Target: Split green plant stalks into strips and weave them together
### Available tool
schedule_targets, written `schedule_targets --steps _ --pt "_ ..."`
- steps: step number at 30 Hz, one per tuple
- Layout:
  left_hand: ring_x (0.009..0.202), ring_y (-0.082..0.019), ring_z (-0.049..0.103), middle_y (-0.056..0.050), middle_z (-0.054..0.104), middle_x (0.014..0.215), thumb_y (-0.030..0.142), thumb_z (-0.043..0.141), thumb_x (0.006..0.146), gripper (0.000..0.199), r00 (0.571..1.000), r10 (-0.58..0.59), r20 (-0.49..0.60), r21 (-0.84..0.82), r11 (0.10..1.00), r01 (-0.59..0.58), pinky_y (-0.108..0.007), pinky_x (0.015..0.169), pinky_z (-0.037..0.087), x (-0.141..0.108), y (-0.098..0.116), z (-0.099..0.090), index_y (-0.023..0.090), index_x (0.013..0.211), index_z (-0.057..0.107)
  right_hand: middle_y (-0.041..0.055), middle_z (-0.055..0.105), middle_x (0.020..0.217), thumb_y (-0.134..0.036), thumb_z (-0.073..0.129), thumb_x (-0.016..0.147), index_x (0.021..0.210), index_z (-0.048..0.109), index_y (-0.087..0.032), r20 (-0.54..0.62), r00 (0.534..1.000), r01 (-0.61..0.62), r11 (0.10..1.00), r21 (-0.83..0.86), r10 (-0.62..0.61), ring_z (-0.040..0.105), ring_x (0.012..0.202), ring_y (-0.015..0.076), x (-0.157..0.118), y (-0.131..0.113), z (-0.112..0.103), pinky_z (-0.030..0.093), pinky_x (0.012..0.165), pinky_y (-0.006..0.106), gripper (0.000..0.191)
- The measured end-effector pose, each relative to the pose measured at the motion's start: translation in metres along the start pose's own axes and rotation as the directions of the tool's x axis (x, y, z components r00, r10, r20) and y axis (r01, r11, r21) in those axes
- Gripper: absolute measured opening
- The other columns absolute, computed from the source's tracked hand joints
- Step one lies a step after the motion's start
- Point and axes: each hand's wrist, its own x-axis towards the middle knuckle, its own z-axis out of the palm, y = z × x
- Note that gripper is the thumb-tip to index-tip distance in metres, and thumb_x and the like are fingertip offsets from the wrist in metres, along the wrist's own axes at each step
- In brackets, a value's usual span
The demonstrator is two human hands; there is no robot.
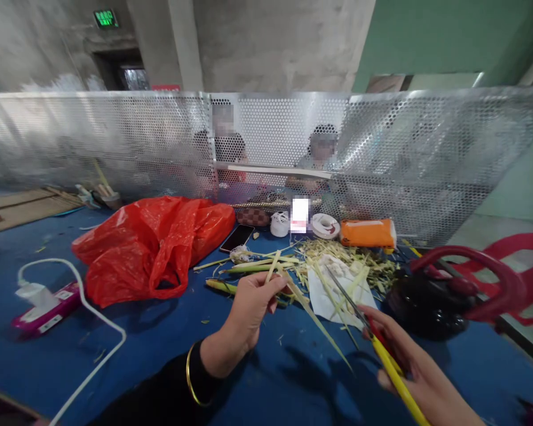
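My left hand (253, 305) is closed in a pinch on a pale green leaf strip (317, 322). One end of the strip pokes up above the fingers, and its long tail slants down to the right over the blue table. In my right hand (404, 355) is a pair of scissors (393, 367) with red and yellow handles, its narrow metal blades pointing up and left. The blade tips lie over a white paper sheet (359, 296) with leaf scraps on it. Behind my left hand lie several green stalks (249, 267).
A heap of shredded leaf bits (337, 247) spreads behind the paper. A dark kettle (426, 305) stands right; a red plastic bag (155, 236), a phone (237, 238) and a power strip (53, 310) lie left. Behind a perforated metal screen (270, 130) sit two people.
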Motion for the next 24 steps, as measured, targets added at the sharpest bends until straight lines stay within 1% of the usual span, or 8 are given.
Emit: schedule_targets --steps 2,4,7,10,13,16,20,24 --pt "0.039 -0.003 0.036 -0.003 0.065 0.061 0.035 0.073 0.069 0.026 1.000 -0.003 0.008 0.017 1.000 0.003 -0.020 0.039 0.020 -0.002 -0.005 0.003 0.012 0.059 0.069 0.0070 0.051 0.143 -0.028 0.072 0.066 0.139 0.047 -0.032 0.013 0.999 0.048 0.999 0.001 -0.048 0.050 0.127 0.0332 -0.005 -0.012 0.007 0.049 0.096 0.038 0.077" --pt "0.040 -0.003 0.036 -0.003 0.065 0.062 0.035 0.072 0.070 0.026 0.999 -0.010 0.033 0.018 1.000 0.010 -0.020 0.040 0.020 -0.004 -0.011 0.005 0.012 0.059 0.069 0.0080 0.055 0.137 -0.029 0.075 0.064 0.136 0.051 -0.032 0.014 0.997 0.076 0.991 -0.106 -0.075 0.050 0.125 0.0353 -0.009 -0.022 0.013 0.051 0.094 0.040 0.075" --pt "0.040 -0.003 0.035 -0.004 0.067 0.065 0.037 0.071 0.072 0.026 0.996 -0.010 0.084 0.012 1.000 0.009 -0.020 0.041 0.020 -0.006 -0.017 0.007 0.013 0.062 0.069 0.0104 0.061 0.124 -0.034 0.079 0.062 0.131 0.055 -0.030 0.019 0.996 0.086 0.967 -0.238 -0.084 0.056 0.114 0.0364 -0.012 -0.031 0.020 0.054 0.085 0.039 0.074" --pt "0.039 -0.002 0.035 -0.003 0.068 0.065 0.036 0.070 0.072 0.025 0.994 -0.018 0.106 0.026 1.000 0.015 -0.020 0.041 0.020 -0.008 -0.021 0.009 0.013 0.063 0.070 0.0106 0.062 0.113 -0.036 0.080 0.063 0.131 0.054 -0.029 0.066 0.996 0.075 0.954 -0.290 -0.058 0.060 0.104 0.0346 -0.013 -0.033 0.025 0.054 0.082 0.040 0.073" --pt "0.037 -0.002 0.034 -0.002 0.065 0.059 0.034 0.068 0.072 0.024 0.993 -0.042 0.111 0.048 0.998 0.037 -0.020 0.040 0.020 -0.009 -0.025 0.013 0.013 0.060 0.070 0.0105 0.061 0.111 -0.038 0.076 0.069 0.130 0.053 -0.028 0.120 0.992 0.084 0.940 -0.330 -0.047 0.060 0.101 0.0325 -0.013 -0.033 0.027 0.052 0.084 0.042 0.066" --pt "0.035 -0.002 0.033 0.001 0.058 0.051 0.030 0.067 0.071 0.021 0.991 -0.063 0.119 0.072 0.996 0.055 -0.019 0.039 0.018 -0.010 -0.029 0.015 0.013 0.059 0.069 0.0113 0.060 0.111 -0.040 0.067 0.078 0.131 0.051 -0.028 0.153 0.986 0.114 0.934 -0.338 -0.065 0.061 0.100 0.0311 -0.014 -0.034 0.028 0.051 0.086 0.043 0.057" --pt "0.035 -0.001 0.033 0.001 0.059 0.053 0.033 0.068 0.073 0.024 0.987 -0.094 0.131 0.070 0.994 0.085 -0.018 0.039 0.019 -0.011 -0.032 0.016 0.013 0.061 0.070 0.0121 0.061 0.111 -0.040 0.062 0.082 0.132 0.050 -0.028 0.156 0.983 0.150 0.927 -0.344 -0.101 0.063 0.092 0.0291 -0.016 -0.034 0.028 0.053 0.080 0.042 0.053" --pt "0.036 -0.001 0.034 -0.001 0.062 0.058 0.037 0.069 0.074 0.027 0.983 -0.111 0.148 0.043 0.993 0.106 -0.018 0.039 0.018 -0.012 -0.033 0.015 0.012 0.064 0.071 0.0105 0.064 0.104 -0.036 0.058 0.085 0.134 0.050 -0.028 0.146 0.981 0.174 0.924 -0.341 -0.131 0.064 0.081 0.0252 -0.017 -0.031 0.026 0.055 0.071 0.038 0.050"
